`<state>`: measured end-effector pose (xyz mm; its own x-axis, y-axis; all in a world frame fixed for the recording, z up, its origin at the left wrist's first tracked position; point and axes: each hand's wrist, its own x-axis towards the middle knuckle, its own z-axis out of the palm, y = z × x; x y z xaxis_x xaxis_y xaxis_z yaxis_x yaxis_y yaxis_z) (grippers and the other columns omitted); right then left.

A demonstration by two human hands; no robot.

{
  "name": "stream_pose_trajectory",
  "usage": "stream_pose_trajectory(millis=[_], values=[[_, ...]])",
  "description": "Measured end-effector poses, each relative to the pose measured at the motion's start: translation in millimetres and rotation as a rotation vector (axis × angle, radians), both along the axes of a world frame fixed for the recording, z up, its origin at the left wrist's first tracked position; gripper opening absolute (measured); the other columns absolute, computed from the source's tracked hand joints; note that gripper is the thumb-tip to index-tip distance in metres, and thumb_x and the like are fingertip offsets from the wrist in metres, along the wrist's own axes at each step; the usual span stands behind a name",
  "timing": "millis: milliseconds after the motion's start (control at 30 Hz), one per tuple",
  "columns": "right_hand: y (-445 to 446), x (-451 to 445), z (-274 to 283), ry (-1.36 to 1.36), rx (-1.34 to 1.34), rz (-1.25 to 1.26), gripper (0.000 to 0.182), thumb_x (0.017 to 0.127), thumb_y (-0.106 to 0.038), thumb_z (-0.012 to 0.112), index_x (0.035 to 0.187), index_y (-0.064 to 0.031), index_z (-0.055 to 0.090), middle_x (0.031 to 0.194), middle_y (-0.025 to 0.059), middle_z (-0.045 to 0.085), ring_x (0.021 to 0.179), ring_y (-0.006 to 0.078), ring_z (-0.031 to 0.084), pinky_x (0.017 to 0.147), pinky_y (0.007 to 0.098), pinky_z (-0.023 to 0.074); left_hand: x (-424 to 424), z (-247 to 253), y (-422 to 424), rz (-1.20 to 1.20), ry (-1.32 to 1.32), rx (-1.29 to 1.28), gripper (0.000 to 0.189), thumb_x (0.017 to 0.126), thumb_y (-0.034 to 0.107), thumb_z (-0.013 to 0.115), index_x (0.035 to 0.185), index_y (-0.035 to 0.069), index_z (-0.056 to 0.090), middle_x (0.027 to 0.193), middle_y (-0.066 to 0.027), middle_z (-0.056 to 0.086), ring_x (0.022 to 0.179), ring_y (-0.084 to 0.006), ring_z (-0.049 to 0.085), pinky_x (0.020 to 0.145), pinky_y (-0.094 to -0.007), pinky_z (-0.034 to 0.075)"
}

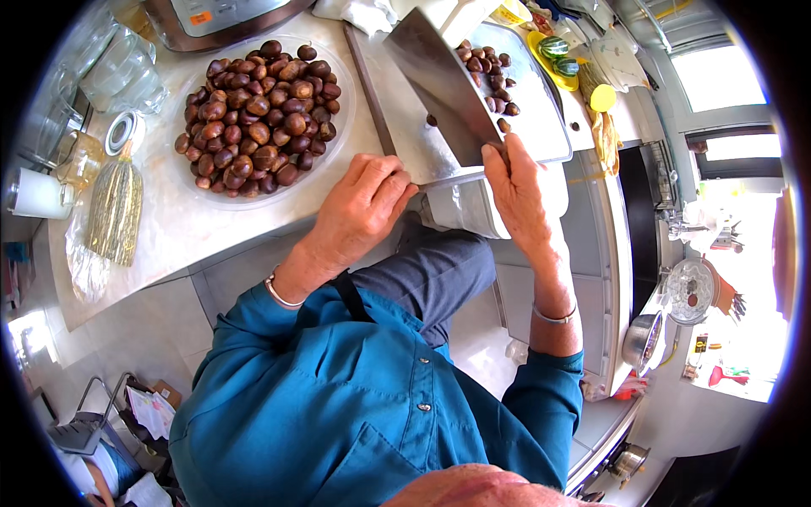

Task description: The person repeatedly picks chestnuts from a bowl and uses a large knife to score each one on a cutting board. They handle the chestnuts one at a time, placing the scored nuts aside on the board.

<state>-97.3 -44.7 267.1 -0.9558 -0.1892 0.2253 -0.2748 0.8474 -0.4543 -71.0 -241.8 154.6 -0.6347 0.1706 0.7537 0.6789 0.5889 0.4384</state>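
In my right hand [521,190] is a broad cleaver [443,85], its blade raised and tilted over a metal board [405,70]. A single chestnut [431,120] lies on the board by the blade. My left hand [367,206] rests at the board's near left corner, fingers bent together; whether they pinch anything cannot be told. Left of the board, a clear round plate [347,120] bears a large heap of chestnuts [260,120]. Beyond the blade, more chestnuts [497,82] lie scattered on a pale tray [545,127].
A corn-like whisk broom [116,209], glass jars [120,73] and a white cup [39,193] stand at the left. An appliance [222,22] is behind the plate. Small striped gourds [554,46] sit on a yellow dish [535,43]. A white container [469,209] is below the tray.
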Motion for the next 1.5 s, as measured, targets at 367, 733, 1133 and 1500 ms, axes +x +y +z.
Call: stream_pose_trajectory(millis=[367,733,1133,1500], values=[[10,35,6,-0.438,-0.675,-0.076,0.022,0.106,-0.025,0.055,0.095,-0.0056,0.056,0.063,-0.0057,0.045,0.049,0.0007,0.041,0.041,0.021,0.032,-13,27,4,-0.349,-0.564,0.808,0.038,0.094,0.006,0.073,0.127,0.002,0.054,0.116,-0.0068,0.063,0.104,-0.0119,0.058,0.088,-0.0273,0.047],[41,61,13,-0.138,-0.946,-0.252,0.017,0.108,-0.018,0.052,0.112,-0.0038,0.061,0.062,-0.0046,0.045,0.047,0.0021,0.039,0.041,0.0195,0.0335,-38,12,27,-0.151,-0.45,0.516,0.016,0.093,0.002,0.071,0.105,0.003,0.061,0.101,-0.0071,0.069,0.094,-0.0169,0.063,0.085,-0.0283,0.05],[33,20,-10,-0.058,-0.41,-0.079,0.022,0.103,-0.018,0.06,0.086,-0.005,0.054,0.061,-0.0034,0.046,0.051,0.0032,0.04,0.044,0.0243,0.0333,-46,12,32,0.182,-0.04,0.153,0.021,0.083,0.008,0.079,0.097,0.006,0.063,0.104,-0.0088,0.066,0.099,-0.0294,0.058,0.086,-0.0412,0.044],[10,11,-3,0.078,-0.201,-0.07,0.02,0.101,-0.016,0.062,0.09,0.0,0.057,0.062,0.0075,0.047,0.055,0.0106,0.042,0.051,0.0298,0.0393,-15,6,15,0.001,-0.096,0.317,0.02,0.083,-0.004,0.078,0.091,0.003,0.061,0.081,-0.0077,0.058,0.07,-0.0192,0.059,0.061,-0.0307,0.048]])
